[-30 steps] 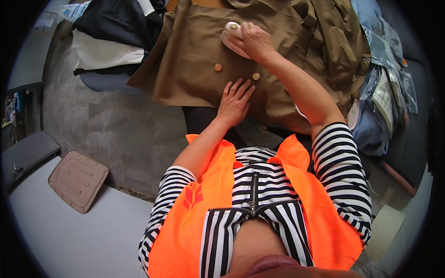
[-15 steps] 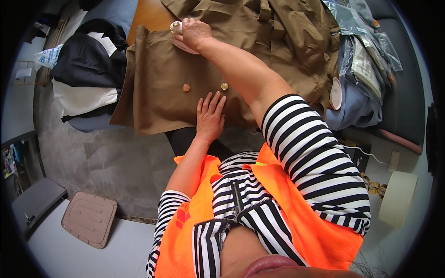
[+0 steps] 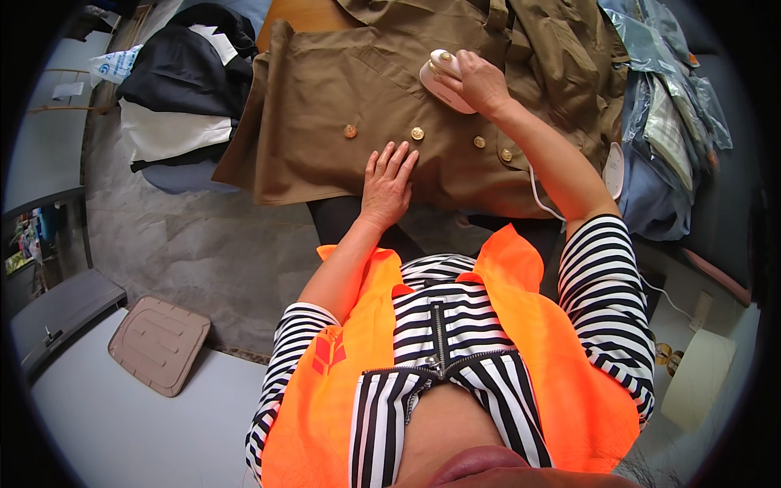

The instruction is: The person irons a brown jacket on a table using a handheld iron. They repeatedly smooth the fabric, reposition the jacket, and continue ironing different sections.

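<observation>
Two hands work on a brown coat [image 3: 325, 106] spread over the surface in front of us. Our left hand [image 3: 387, 180] lies flat with fingers spread, pressing the cloth just below a brass button [image 3: 416, 133]. Our right hand [image 3: 482, 83] is wrapped around a small white steamer [image 3: 439, 75] — its face rests on the coat near the collar. A dark pile of clothes [image 3: 179, 73] lies off to the left.
</observation>
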Demonstrator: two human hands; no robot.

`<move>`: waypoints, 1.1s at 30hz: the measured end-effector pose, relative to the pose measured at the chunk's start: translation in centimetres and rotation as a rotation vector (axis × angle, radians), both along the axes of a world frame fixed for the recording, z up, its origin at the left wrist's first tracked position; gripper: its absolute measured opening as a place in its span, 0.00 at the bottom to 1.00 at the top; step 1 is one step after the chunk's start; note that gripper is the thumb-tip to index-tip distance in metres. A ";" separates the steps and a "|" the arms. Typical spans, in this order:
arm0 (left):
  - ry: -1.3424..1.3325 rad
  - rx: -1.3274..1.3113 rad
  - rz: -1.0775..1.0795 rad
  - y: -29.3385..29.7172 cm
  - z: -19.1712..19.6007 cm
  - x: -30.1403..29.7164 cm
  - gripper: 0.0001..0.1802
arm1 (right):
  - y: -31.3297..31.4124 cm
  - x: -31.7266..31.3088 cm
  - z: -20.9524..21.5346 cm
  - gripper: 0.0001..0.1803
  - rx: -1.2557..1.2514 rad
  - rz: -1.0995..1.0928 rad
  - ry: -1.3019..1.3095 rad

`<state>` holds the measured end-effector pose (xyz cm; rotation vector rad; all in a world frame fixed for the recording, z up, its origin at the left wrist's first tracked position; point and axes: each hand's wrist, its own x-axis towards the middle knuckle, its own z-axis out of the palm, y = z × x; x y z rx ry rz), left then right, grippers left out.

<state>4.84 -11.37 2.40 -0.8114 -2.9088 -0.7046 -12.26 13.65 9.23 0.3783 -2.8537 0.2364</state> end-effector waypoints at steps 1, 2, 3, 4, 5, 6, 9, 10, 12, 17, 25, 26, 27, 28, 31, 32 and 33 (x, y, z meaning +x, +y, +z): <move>-0.005 -0.006 -0.002 0.0 0.1 0.1 0.40 | 0.1 0.2 -0.5 0.33 -0.013 -0.037 -0.022; -0.017 -0.020 -0.003 0.0 0.1 0.1 0.40 | 0.1 0.2 -0.9 0.33 -0.014 -0.043 -0.001; -0.004 -0.014 -0.001 0.0 0.2 0.1 0.40 | 0.0 0.0 -1.2 0.33 -0.022 -0.051 0.025; -0.002 -0.015 -0.002 0.0 0.2 0.2 0.41 | -0.1 -0.4 -1.5 0.33 -0.023 -0.076 0.035; -0.006 -0.022 -0.006 0.1 0.3 0.2 0.42 | -0.1 -0.8 -1.7 0.33 -0.018 -0.109 0.033; 0.000 -0.025 -0.006 0.1 0.3 0.2 0.42 | -0.1 -1.5 -1.7 0.32 0.007 -0.154 0.016; -0.005 -0.044 -0.004 0.2 0.4 0.3 0.42 | -0.1 -2.8 -1.7 0.32 -0.028 -0.199 0.055; -0.002 -0.049 -0.005 0.3 0.4 0.2 0.42 | 0.0 -3.0 -1.6 0.32 -0.041 -0.202 0.024; -0.003 -0.044 -0.004 0.3 0.4 0.2 0.43 | 0.2 -2.9 -1.6 0.34 -0.005 -0.201 0.011; 0.002 -0.044 -0.013 0.2 0.3 0.2 0.43 | 2.1 -1.4 -1.6 0.35 0.010 -0.152 -0.035; -0.001 -0.032 -0.014 0.1 0.2 0.1 0.43 | 4.1 1.4 -0.6 0.34 -0.012 -0.205 -0.050; 0.003 -0.030 -0.025 0.1 0.2 0.0 0.43 | 4.1 1.6 -0.2 0.34 -0.029 -0.210 -0.056; -0.006 -0.045 -0.024 0.1 0.2 0.0 0.43 | 4.2 1.8 0.3 0.34 -0.039 -0.230 -0.078; 0.001 -0.059 -0.029 0.1 0.2 -0.1 0.43 | 4.4 2.2 0.7 0.33 -0.068 -0.234 -0.055; 0.003 -0.087 -0.031 0.2 0.2 -0.1 0.42 | 5.9 3.3 2.0 0.33 -0.169 -0.280 -0.017; 0.016 -0.078 -0.035 0.2 0.2 0.0 0.43 | 6.8 4.0 2.4 0.32 -0.207 -0.265 0.004; 0.014 -0.080 -0.033 0.2 0.2 -0.1 0.43 | 7.7 4.9 2.6 0.32 -0.180 -0.294 -0.015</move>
